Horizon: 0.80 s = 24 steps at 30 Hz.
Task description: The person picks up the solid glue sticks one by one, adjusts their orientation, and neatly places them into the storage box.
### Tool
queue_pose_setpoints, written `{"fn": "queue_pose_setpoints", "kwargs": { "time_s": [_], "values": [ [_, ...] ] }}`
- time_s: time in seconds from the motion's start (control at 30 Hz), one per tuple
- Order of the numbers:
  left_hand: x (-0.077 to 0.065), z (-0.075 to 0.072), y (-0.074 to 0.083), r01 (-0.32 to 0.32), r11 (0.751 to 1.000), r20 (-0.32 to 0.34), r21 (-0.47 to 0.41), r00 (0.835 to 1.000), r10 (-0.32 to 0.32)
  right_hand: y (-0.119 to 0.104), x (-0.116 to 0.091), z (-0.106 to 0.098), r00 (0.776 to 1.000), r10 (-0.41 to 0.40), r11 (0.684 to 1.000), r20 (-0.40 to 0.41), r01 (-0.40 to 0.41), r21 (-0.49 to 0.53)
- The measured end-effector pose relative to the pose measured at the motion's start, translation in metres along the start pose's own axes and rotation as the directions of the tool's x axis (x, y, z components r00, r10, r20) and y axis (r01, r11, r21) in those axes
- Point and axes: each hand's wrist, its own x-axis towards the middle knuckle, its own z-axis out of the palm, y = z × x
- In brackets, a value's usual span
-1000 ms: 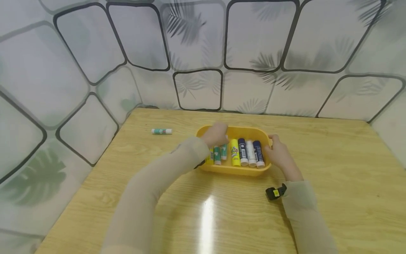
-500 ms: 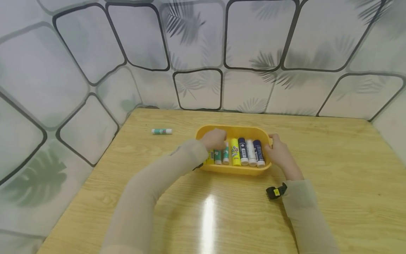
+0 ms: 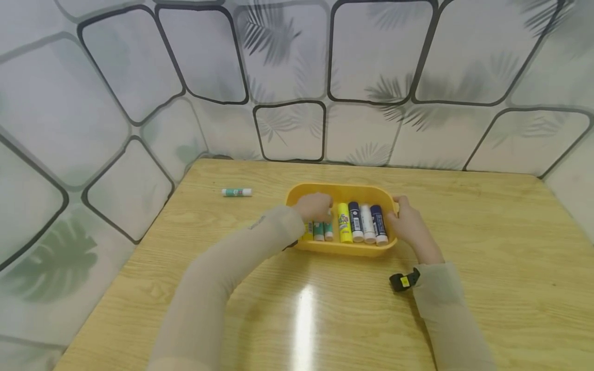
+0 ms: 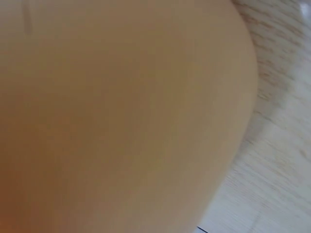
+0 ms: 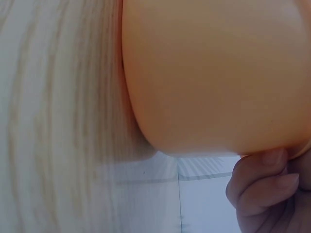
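Note:
A yellow plastic tray [image 3: 343, 248] holds a row of glue sticks. My left hand [image 3: 314, 207] reaches into its left part, fingers bent down around the upper end of a green-and-white glue stick [image 3: 328, 231]; the fingertips are hidden. Beside that stick lies another green glue stick [image 3: 318, 231], with a yellow one [image 3: 308, 230] partly under the wrist. To the right lie a yellow glue stick [image 3: 345, 222], a dark blue one [image 3: 356, 221], a white one [image 3: 367, 224] and another dark blue one [image 3: 379, 225]. My right hand [image 3: 408, 222] grips the tray's right rim, its fingers [image 5: 265, 194] curled at the edge.
One green-and-white glue stick [image 3: 236, 192] lies alone on the wooden table [image 3: 487, 247], left of the tray. A patterned cloth wall [image 3: 292, 131] rises behind the table and along its left side. The tray's outer wall [image 4: 121, 116] fills most of the left wrist view.
Within the tray, my left hand has come slightly nearer, and the green glue stick at its fingers has shifted and now lies closer to its green neighbour. My right hand stays on the rim.

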Motion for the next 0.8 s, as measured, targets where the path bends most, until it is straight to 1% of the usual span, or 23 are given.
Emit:
{"fn": "queue_pose_setpoints", "kwargs": {
  "time_s": [0.27,0.6,0.8],
  "values": [
    [0.003,0.003,-0.002,0.006,1.0,0.031,-0.029,1.0,-0.006,0.001,0.001,0.001,1.0,0.003,1.0,0.006,-0.003,-0.007],
    [-0.007,0.0,0.001,0.0,0.999,0.038,-0.038,0.999,0.001,-0.002,0.0,0.0,1.0,0.026,1.0,0.013,-0.026,-0.004],
    [-0.01,0.0,0.002,-0.015,0.999,0.062,-0.037,0.998,0.018,-0.004,-0.002,0.0,1.0,0.024,1.0,0.013,-0.024,0.001]
  ]
}}
